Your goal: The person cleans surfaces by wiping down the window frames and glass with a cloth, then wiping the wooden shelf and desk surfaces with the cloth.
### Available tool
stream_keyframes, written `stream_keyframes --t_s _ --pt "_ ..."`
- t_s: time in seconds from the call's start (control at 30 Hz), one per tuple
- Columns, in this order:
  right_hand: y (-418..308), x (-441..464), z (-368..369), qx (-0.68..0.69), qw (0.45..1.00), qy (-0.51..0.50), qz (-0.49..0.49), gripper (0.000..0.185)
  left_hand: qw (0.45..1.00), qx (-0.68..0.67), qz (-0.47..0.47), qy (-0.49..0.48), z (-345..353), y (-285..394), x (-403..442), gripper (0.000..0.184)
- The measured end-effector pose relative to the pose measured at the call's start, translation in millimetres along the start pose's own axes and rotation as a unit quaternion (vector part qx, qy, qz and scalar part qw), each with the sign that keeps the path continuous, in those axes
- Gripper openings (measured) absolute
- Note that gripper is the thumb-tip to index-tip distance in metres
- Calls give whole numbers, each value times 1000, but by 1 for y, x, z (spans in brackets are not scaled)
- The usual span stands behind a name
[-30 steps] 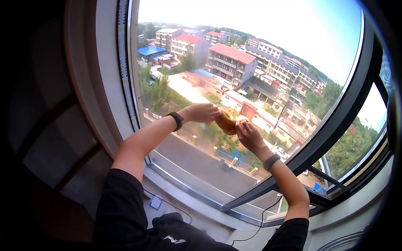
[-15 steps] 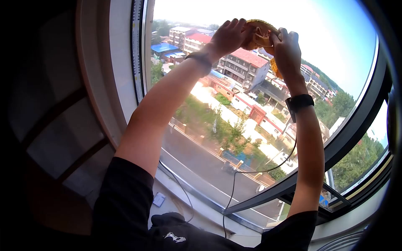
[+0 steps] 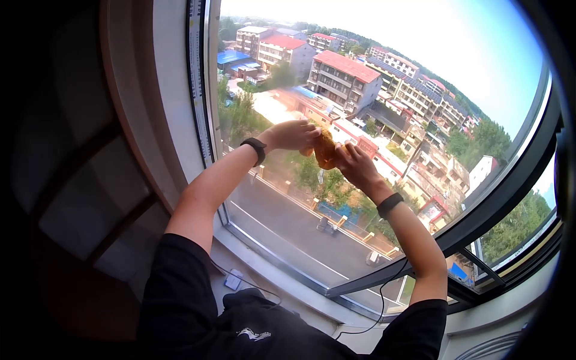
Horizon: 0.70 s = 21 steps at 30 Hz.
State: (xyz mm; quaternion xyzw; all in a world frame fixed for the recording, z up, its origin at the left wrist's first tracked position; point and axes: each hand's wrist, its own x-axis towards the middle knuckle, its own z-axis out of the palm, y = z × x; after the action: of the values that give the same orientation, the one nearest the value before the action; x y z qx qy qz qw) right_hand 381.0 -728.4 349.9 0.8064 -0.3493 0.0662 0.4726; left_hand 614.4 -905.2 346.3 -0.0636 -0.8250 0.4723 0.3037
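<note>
In front of the large window pane (image 3: 282, 204), both hands hold a bunched yellow-orange cloth (image 3: 324, 149) with a nubby surface. My left hand (image 3: 295, 135) grips its left end with the fingers curled over it. On the right end, my right hand (image 3: 358, 166) pinches the fabric between thumb and fingers. The cloth looks twisted and narrow between the hands. Whether it touches the glass I cannot tell. A dark band circles each wrist.
A dark window frame bar (image 3: 414, 261) slants across the lower right. The white sill (image 3: 255, 255) carries a small white-and-blue packet (image 3: 233, 279). A thin black cable (image 3: 383, 294) hangs by my right arm. Coiled grey cables (image 3: 489, 348) lie at lower right.
Both hands have come down from the upper part of the window with the cloth, moving left as well. The cloth was spread and folded over; now it is bunched tighter between them.
</note>
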Motion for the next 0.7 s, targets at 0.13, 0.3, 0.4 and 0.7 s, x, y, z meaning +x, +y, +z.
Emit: stream_keyframes --t_s 0.13,0.3,0.4,0.7 --pt "61 56 -44 -52 997 42 27 23 993 86 -9 78 -19 -83 28 16" --pt "157 143 -102 -197 959 115 168 34 966 162 -142 143 -43 -186 66 35" --pt "170 179 -96 -230 942 152 193 38 939 44 -284 191 -55 -199 78 61" --pt "29 151 1 -120 981 64 139 33 870 -181 -439 133 17 -58 -19 48"
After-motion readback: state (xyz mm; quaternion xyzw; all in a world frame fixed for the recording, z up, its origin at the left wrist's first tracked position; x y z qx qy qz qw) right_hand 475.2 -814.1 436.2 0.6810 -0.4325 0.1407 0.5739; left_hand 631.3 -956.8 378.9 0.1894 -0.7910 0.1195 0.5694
